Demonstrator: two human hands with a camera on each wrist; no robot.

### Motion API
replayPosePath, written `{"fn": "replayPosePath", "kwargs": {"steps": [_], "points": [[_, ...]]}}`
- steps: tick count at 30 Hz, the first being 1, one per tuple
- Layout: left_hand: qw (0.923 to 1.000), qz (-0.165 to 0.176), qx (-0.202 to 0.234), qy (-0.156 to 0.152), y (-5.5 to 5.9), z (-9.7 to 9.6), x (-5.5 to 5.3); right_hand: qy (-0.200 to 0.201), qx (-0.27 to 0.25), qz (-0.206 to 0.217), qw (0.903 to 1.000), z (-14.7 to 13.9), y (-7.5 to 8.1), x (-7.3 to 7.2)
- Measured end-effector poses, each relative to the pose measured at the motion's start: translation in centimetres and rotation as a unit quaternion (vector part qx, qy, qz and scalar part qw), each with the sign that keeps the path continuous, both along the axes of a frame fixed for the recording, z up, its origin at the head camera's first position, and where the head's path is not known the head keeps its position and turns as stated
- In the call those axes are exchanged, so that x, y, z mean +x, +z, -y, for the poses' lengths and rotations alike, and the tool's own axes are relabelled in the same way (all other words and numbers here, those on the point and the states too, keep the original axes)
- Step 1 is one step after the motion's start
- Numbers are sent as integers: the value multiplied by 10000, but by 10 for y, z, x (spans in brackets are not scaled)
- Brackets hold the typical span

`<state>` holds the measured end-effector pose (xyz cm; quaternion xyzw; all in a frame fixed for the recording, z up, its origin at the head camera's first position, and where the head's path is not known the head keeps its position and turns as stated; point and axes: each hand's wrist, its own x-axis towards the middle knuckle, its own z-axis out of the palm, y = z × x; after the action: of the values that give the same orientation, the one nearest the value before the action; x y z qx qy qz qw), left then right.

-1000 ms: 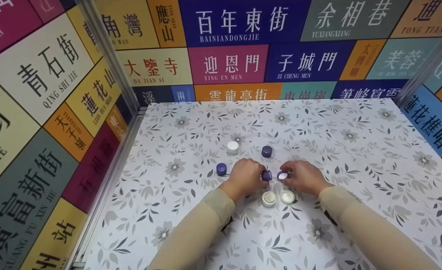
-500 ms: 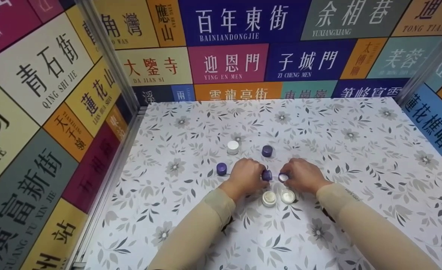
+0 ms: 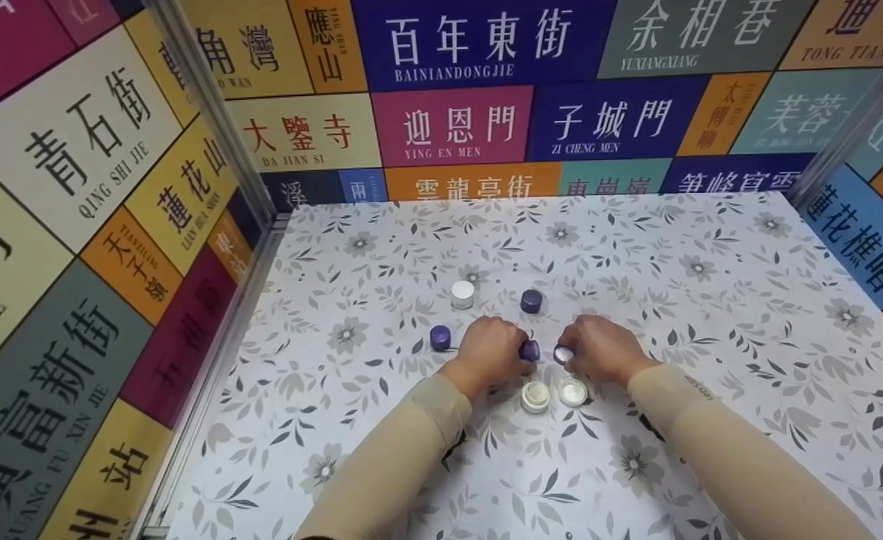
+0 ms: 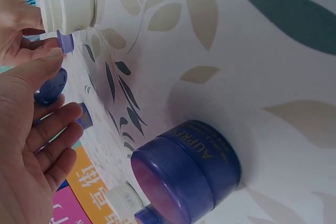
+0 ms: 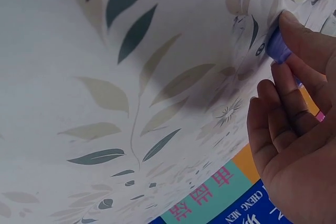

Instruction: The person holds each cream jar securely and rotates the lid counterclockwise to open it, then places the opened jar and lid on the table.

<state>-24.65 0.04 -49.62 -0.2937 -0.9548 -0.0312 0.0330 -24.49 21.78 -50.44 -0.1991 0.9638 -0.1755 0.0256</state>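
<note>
My left hand [image 3: 492, 351] pinches a small purple jar [image 3: 530, 350] between thumb and fingers, held on its side. In the left wrist view this jar [image 4: 51, 86] shows a round dark end. Just to its right, my right hand [image 3: 605, 349] pinches a purple lid [image 3: 563, 354] whose pale round inner face shows in the head view. The two pieces are apart. In the right wrist view, the thumb and forefinger hold the lid [image 5: 277, 45] near the tabletop. Nearer the body stand an open white jar [image 3: 536, 397] and, right beside it, a white lid [image 3: 573, 391] lying inside up.
A closed purple jar [image 3: 440, 337] stands left of my left hand, its side lettered in the left wrist view. Farther back are a white jar [image 3: 463, 294] and another purple jar [image 3: 531, 301]. Sign-patterned walls [image 3: 456, 124] border the flower-print tabletop [image 3: 636, 255].
My right hand has shifted slightly left, and its fingers have drawn in closer around the purple lid. The left hand keeps its grip on the purple jar, nearly still.
</note>
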Motion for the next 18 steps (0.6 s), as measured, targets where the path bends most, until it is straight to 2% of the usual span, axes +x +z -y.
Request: {"fn": "replayPosePath", "kwargs": {"steps": [9,18], "points": [[9976,40,-656,205,-4,-6,-2,-93,-3,171,9998,0,-2,-2],[9958,161,-828,359,-8,-10,-3,-38,49,42,10000,-1,-3,0]]}}
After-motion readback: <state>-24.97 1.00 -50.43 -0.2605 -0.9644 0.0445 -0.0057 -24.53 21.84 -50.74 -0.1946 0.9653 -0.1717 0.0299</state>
